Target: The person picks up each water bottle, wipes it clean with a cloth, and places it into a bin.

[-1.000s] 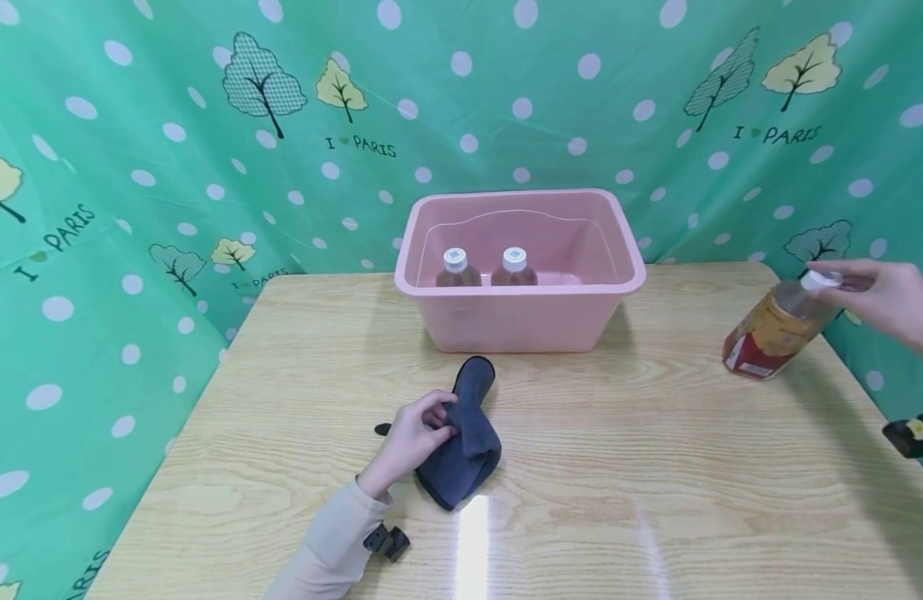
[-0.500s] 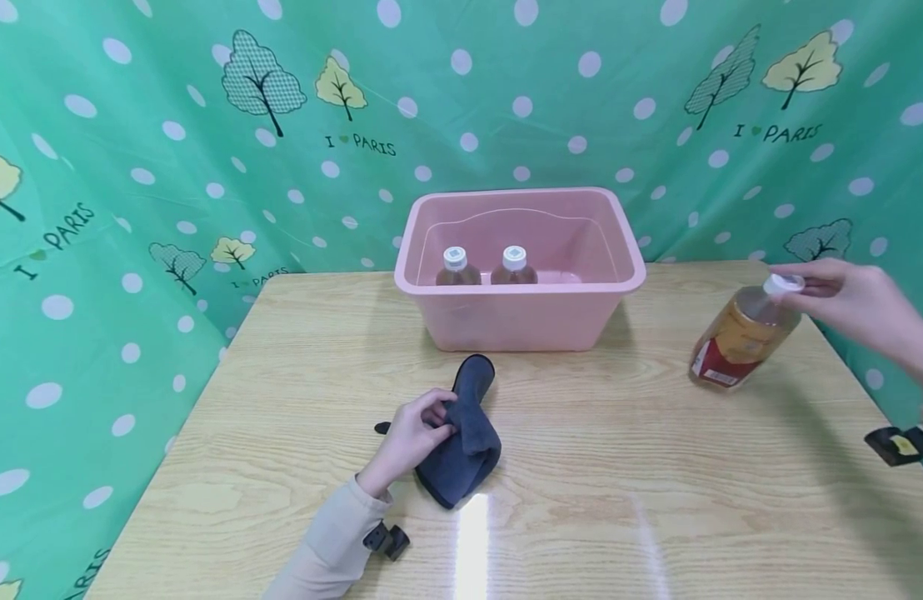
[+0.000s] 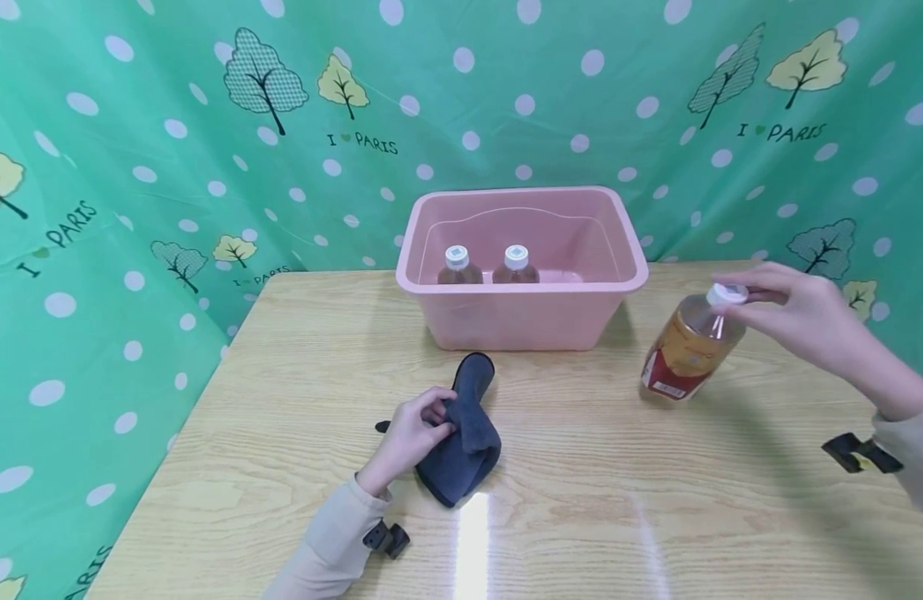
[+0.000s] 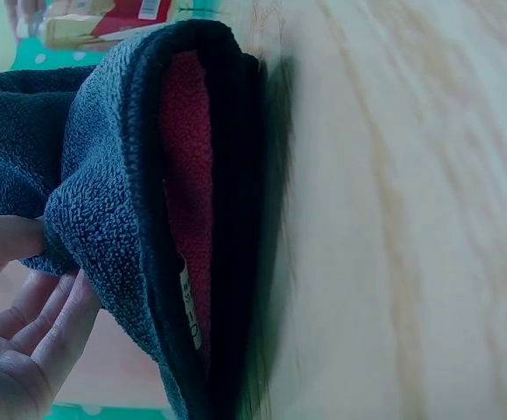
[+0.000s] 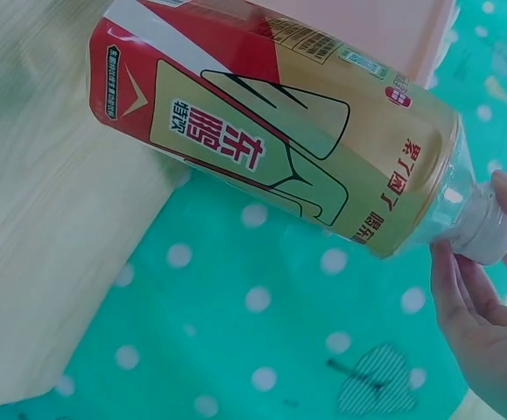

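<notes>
My right hand [image 3: 795, 312] pinches the white cap of a drink bottle [image 3: 682, 354] with a gold and red label. The bottle hangs tilted, its base toward the left, right of the pink bin. In the right wrist view the thumb and fingers surround the cap [image 5: 487, 229]. Near the middle of the table, my left hand [image 3: 407, 433] pinches a fold of a dark grey cloth [image 3: 472, 442]. The left wrist view shows the bunched cloth [image 4: 104, 192] with a dark edge, a reddish inner side and a small white tag.
A pink plastic bin [image 3: 517, 321] stands at the table's back. Inside it are two upright bottles with white caps, a left bottle [image 3: 457, 265] and a right bottle [image 3: 516, 265]. A green dotted curtain [image 3: 356, 208] hangs behind the wooden table [image 3: 281, 358].
My right hand has carried the bottle leftward from the table's right edge toward the bin. My left hand and the cloth have stayed in place.
</notes>
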